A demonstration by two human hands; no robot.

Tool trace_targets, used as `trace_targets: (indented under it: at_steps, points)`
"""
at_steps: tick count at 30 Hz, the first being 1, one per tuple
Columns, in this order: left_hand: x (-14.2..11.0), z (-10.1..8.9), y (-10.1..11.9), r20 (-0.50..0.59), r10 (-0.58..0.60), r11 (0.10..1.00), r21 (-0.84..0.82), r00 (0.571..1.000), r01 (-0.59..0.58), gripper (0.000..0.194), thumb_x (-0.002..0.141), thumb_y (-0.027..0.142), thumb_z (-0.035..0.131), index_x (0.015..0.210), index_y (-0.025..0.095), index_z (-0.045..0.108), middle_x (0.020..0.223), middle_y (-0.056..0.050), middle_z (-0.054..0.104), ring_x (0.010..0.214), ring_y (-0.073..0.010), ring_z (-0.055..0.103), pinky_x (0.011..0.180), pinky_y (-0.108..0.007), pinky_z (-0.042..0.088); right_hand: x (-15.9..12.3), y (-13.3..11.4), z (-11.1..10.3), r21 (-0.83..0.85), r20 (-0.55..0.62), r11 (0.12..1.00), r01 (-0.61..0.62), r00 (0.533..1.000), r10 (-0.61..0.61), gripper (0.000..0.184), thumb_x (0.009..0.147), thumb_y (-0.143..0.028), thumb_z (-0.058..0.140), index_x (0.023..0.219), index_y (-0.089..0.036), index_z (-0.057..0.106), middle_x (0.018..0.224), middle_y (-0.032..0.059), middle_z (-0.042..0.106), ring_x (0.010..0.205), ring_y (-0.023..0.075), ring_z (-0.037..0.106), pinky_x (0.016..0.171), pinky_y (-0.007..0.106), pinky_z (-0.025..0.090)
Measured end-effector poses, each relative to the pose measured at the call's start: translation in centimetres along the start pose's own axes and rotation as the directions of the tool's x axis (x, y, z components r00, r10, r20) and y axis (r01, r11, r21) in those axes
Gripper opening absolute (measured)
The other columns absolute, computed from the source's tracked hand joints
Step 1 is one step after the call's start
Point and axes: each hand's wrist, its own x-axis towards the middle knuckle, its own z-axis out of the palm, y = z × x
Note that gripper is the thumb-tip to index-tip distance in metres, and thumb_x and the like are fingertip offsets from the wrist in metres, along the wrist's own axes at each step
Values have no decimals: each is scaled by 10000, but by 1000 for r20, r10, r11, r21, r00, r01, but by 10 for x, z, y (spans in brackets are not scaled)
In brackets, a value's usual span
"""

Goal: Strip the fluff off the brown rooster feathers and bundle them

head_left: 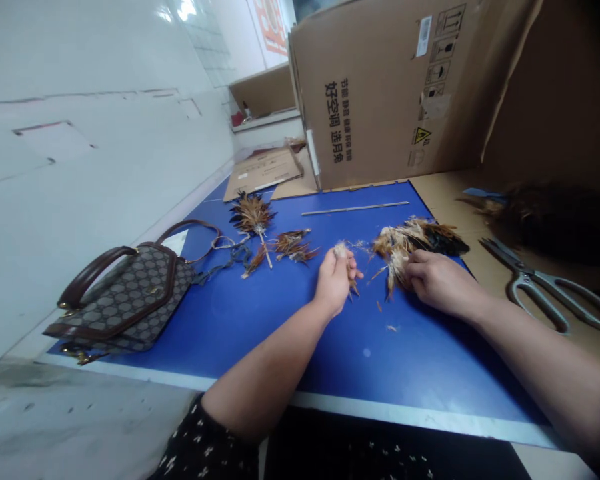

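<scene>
My left hand (334,280) is closed round a small bunch of feathers, whose pale fluffy quill ends (340,249) stick out above the thumb. Brown tips poke out below the fingers. Over at the right, my right hand (437,279) pinches at feathers on the near side of a loose feather pile (410,237), brown, cream and black. Its fingertips are partly hidden, so how many feathers they grip I cannot tell. Left of my hands lies a feather duster (253,217) with a thin pale stick, beside a small heap of brown feathers (294,247).
A patterned handbag (130,293) stands at the left on the blue table (260,333). Large scissors (535,273) lie on cardboard at the right, near a dark feathery mass (555,213). A thin stick (355,208) lies farther back, before a big cardboard box (380,100).
</scene>
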Motion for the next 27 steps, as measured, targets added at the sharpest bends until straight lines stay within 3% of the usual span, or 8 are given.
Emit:
trace_targets:
  at_steps: [4, 7, 10, 12, 17, 21, 24, 27]
  points:
    - [-2, 1, 0, 35, -23, 999, -46, 999, 25, 375, 997, 542, 673, 979, 186, 556, 720, 65, 449, 554, -67, 386, 596, -227, 468, -1, -10, -5, -52, -80, 995, -81, 994, 77, 190, 948, -229, 565, 867, -195, 733, 875, 110, 661, 725, 232, 636, 689, 360, 466]
    - [-4, 2, 2, 48, -53, 997, -61, 997, 56, 392, 986, 554, 688, 956, 194, 539, 705, 71, 412, 547, -63, 344, 566, -215, 419, 0, -23, -5, -56, -68, 995, -82, 995, 78, 315, 1018, -423, 548, 864, -207, 717, 839, 100, 651, 719, 228, 639, 688, 355, 470]
    - [-5, 4, 2, 81, -61, 997, -49, 995, 65, 411, 979, 570, 692, 945, 193, 533, 696, 72, 399, 542, -61, 337, 557, -215, 399, 1, -32, 0, -79, -19, 994, -79, 997, 77, 419, 1004, -569, 575, 821, -214, 700, 830, 99, 666, 706, 225, 647, 687, 353, 467]
    - [-6, 4, 2, 108, -55, 997, -44, 993, 60, 423, 974, 580, 692, 943, 191, 529, 683, 77, 390, 536, -62, 336, 551, -217, 392, 3, -35, 4, -99, 4, 991, -86, 996, 86, 368, 983, -538, 612, 838, -210, 696, 845, 103, 683, 719, 232, 660, 695, 352, 470]
    - [-6, 4, 0, 125, -80, 996, -39, 989, 86, 461, 950, 612, 709, 933, 196, 510, 655, 91, 367, 522, -60, 314, 531, -212, 364, 4, -31, 10, -64, 26, 989, -137, 990, 139, 139, 934, -242, 592, 823, -206, 667, 808, 77, 688, 700, 211, 665, 667, 324, 457]
    - [-6, 4, -1, 119, -113, 992, -37, 986, 118, 475, 936, 622, 723, 934, 201, 502, 668, 90, 369, 521, -54, 320, 523, -204, 349, 4, -26, 10, 49, -137, 994, -100, 985, 106, 160, 976, -288, 585, 869, -202, 667, 828, 70, 676, 705, 210, 652, 676, 327, 478]
    - [-6, 5, -1, 119, -132, 989, -48, 984, 138, 501, 897, 618, 772, 933, 211, 483, 674, 96, 363, 518, -50, 321, 507, -196, 334, 3, -27, 8, 114, -301, 993, -6, 953, 40, 177, 1015, -306, 580, 893, -204, 657, 839, 73, 671, 741, 213, 656, 713, 329, 502]
    - [-8, 7, 0, 132, -129, 989, -60, 983, 138, 549, 823, 601, 851, 913, 212, 474, 674, 102, 363, 517, -46, 322, 498, -194, 339, 2, -29, 7, 124, -380, 990, 65, 925, -13, 132, 1024, -278, 595, 924, -213, 650, 843, 69, 683, 743, 211, 655, 710, 332, 503]
